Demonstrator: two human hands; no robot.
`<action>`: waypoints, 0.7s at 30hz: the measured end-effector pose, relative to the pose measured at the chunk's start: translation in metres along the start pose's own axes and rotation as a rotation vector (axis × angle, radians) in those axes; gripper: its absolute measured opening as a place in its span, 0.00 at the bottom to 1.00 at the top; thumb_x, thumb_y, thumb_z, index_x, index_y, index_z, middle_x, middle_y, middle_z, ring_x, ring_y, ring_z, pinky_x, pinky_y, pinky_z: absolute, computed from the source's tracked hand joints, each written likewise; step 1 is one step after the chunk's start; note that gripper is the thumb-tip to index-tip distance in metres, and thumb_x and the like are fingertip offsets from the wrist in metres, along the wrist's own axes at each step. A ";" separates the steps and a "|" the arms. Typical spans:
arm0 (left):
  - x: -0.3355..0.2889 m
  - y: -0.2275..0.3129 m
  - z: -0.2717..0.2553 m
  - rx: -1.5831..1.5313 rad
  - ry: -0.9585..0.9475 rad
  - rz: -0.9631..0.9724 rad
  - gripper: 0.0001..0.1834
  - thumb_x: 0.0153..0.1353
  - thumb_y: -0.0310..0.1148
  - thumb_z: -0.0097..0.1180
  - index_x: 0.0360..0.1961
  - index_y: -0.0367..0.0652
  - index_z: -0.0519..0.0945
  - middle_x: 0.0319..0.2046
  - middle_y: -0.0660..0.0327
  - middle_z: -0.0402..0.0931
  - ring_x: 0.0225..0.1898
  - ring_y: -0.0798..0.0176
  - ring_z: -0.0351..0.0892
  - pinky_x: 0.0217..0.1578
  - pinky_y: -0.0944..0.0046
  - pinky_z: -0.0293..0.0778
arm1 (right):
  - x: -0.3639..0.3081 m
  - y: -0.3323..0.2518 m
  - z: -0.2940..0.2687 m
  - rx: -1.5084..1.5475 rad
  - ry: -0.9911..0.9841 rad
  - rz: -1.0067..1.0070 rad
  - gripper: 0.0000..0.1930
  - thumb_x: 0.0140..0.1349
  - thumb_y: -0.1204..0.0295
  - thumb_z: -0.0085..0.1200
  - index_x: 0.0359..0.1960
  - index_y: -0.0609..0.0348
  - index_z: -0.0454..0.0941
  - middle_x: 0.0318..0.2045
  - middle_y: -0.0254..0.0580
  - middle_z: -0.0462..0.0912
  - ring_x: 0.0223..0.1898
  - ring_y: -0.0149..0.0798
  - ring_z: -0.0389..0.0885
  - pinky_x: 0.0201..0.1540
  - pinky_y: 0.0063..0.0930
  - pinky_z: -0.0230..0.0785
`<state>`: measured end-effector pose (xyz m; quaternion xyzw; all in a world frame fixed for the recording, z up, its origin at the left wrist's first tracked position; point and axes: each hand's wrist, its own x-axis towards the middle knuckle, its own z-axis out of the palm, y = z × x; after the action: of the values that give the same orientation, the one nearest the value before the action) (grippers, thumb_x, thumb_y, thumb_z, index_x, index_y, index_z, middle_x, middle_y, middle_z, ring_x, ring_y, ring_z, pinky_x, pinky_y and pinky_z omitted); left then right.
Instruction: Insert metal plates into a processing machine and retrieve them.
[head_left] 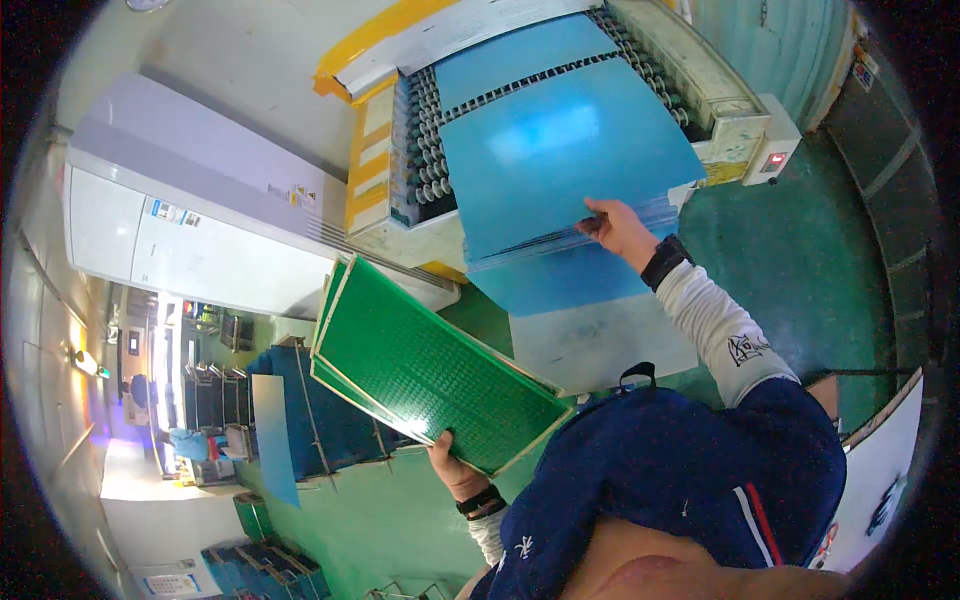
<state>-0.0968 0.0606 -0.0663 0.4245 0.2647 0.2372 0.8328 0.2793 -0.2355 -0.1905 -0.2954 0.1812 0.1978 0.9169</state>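
My left hand grips the lower edge of green circuit board panels, at least two stacked, with pale borders and rows of fine pattern. They hang tilted in front of me. My right hand is closed at the near edge of a shiny blue sheet, thumb on top and the other fingers partly hidden. This sheet slants up onto a roller conveyor. Edges of several similar sheets show beneath it, by my right wrist.
A white cabinet-like appliance stands left of the conveyor. A small box with a red display is on the conveyor's right side. Below the stack is a pale board. Dark racks with a leaning blue sheet stand at left.
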 end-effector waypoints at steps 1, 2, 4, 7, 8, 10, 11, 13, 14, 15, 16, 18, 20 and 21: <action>0.000 -0.001 0.000 -0.001 0.002 0.001 0.35 0.47 0.32 0.61 0.59 0.36 0.65 0.49 0.52 0.74 0.47 0.50 0.75 0.49 0.52 0.73 | 0.004 -0.001 -0.002 0.008 -0.006 0.013 0.07 0.61 0.74 0.54 0.38 0.62 0.71 0.34 0.47 0.80 0.28 0.47 0.81 0.32 0.39 0.80; 0.000 -0.001 0.000 -0.006 -0.014 0.006 0.35 0.47 0.32 0.61 0.58 0.36 0.65 0.49 0.52 0.74 0.47 0.50 0.75 0.49 0.52 0.73 | 0.007 -0.002 -0.004 0.007 -0.006 0.015 0.07 0.61 0.74 0.54 0.38 0.62 0.71 0.34 0.47 0.80 0.28 0.47 0.81 0.32 0.39 0.80; 0.000 -0.003 -0.003 -0.012 -0.026 0.012 0.35 0.47 0.31 0.61 0.58 0.36 0.65 0.49 0.52 0.74 0.47 0.50 0.75 0.49 0.52 0.73 | 0.010 -0.004 -0.004 -0.002 -0.009 0.002 0.07 0.61 0.74 0.54 0.38 0.62 0.72 0.35 0.47 0.80 0.29 0.47 0.81 0.34 0.40 0.80; -0.001 -0.006 -0.006 -0.046 -0.044 0.000 0.35 0.47 0.31 0.60 0.59 0.36 0.65 0.49 0.51 0.74 0.48 0.49 0.75 0.49 0.51 0.74 | 0.015 -0.007 -0.003 -0.028 -0.014 0.024 0.06 0.61 0.74 0.54 0.38 0.61 0.72 0.36 0.47 0.80 0.30 0.46 0.81 0.36 0.40 0.80; -0.003 -0.007 -0.005 -0.055 -0.047 0.011 0.35 0.47 0.30 0.60 0.59 0.35 0.65 0.49 0.51 0.74 0.48 0.49 0.75 0.49 0.51 0.74 | 0.016 -0.007 -0.003 -0.030 -0.014 0.027 0.06 0.61 0.74 0.54 0.38 0.61 0.72 0.36 0.47 0.80 0.30 0.46 0.81 0.36 0.40 0.80; -0.007 -0.006 0.002 -0.064 -0.046 0.021 0.35 0.47 0.30 0.59 0.58 0.35 0.65 0.49 0.50 0.74 0.48 0.49 0.75 0.49 0.50 0.74 | 0.016 -0.007 -0.001 0.014 -0.078 -0.037 0.06 0.61 0.74 0.53 0.38 0.61 0.72 0.36 0.46 0.80 0.32 0.46 0.82 0.37 0.39 0.80; -0.011 -0.006 0.005 -0.043 -0.037 0.023 0.33 0.48 0.31 0.59 0.57 0.35 0.66 0.47 0.52 0.74 0.46 0.51 0.76 0.47 0.52 0.74 | 0.016 -0.007 0.000 0.012 -0.077 -0.033 0.06 0.61 0.74 0.53 0.38 0.61 0.72 0.36 0.46 0.80 0.32 0.46 0.82 0.37 0.39 0.80; -0.011 -0.007 0.000 -0.022 -0.025 0.027 0.31 0.48 0.32 0.58 0.56 0.35 0.67 0.46 0.54 0.74 0.44 0.52 0.76 0.46 0.54 0.75 | 0.012 -0.011 0.010 0.011 -0.002 -0.040 0.06 0.60 0.74 0.55 0.35 0.62 0.72 0.32 0.46 0.76 0.31 0.47 0.79 0.38 0.46 0.79; -0.008 -0.011 -0.011 -0.014 -0.012 0.020 0.33 0.48 0.31 0.58 0.57 0.35 0.65 0.48 0.52 0.74 0.46 0.50 0.76 0.47 0.52 0.74 | 0.017 -0.010 0.007 0.010 0.000 -0.036 0.06 0.60 0.74 0.55 0.35 0.62 0.72 0.32 0.46 0.76 0.31 0.47 0.79 0.38 0.46 0.79; -0.009 -0.011 -0.014 -0.004 0.001 0.008 0.34 0.48 0.30 0.58 0.59 0.35 0.64 0.50 0.50 0.73 0.48 0.49 0.75 0.49 0.51 0.74 | 0.018 -0.010 0.003 -0.019 -0.078 -0.060 0.07 0.61 0.72 0.55 0.37 0.61 0.73 0.34 0.44 0.78 0.32 0.45 0.80 0.37 0.42 0.78; -0.008 -0.011 -0.017 0.000 0.005 0.001 0.34 0.48 0.30 0.58 0.59 0.35 0.64 0.50 0.50 0.73 0.48 0.49 0.75 0.49 0.51 0.74 | 0.020 -0.010 -0.002 -0.048 -0.155 -0.084 0.08 0.62 0.71 0.54 0.40 0.60 0.74 0.35 0.43 0.81 0.34 0.42 0.82 0.37 0.38 0.78; -0.008 -0.014 -0.022 0.025 0.076 -0.043 0.35 0.48 0.31 0.58 0.59 0.35 0.64 0.50 0.50 0.73 0.48 0.49 0.75 0.49 0.51 0.74 | 0.019 -0.010 0.006 -0.181 -0.137 -0.019 0.09 0.62 0.69 0.55 0.39 0.60 0.75 0.35 0.42 0.81 0.35 0.41 0.82 0.37 0.36 0.77; -0.009 -0.016 -0.025 0.043 0.107 -0.043 0.35 0.48 0.31 0.58 0.60 0.36 0.64 0.50 0.50 0.73 0.48 0.49 0.75 0.49 0.51 0.74 | 0.003 -0.003 0.014 -0.317 -0.121 0.057 0.10 0.62 0.66 0.56 0.39 0.60 0.76 0.35 0.41 0.81 0.35 0.39 0.81 0.37 0.34 0.76; -0.006 -0.017 -0.025 0.012 0.090 -0.041 0.35 0.48 0.32 0.58 0.60 0.36 0.64 0.50 0.51 0.73 0.48 0.49 0.75 0.49 0.51 0.74 | -0.003 -0.001 0.014 -0.555 -0.150 -0.007 0.11 0.62 0.64 0.57 0.39 0.59 0.77 0.35 0.39 0.81 0.36 0.37 0.81 0.38 0.32 0.75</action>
<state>-0.1146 0.0621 -0.0911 0.4128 0.3122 0.2373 0.8221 0.2804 -0.2285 -0.1776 -0.5203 0.0506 0.2580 0.8125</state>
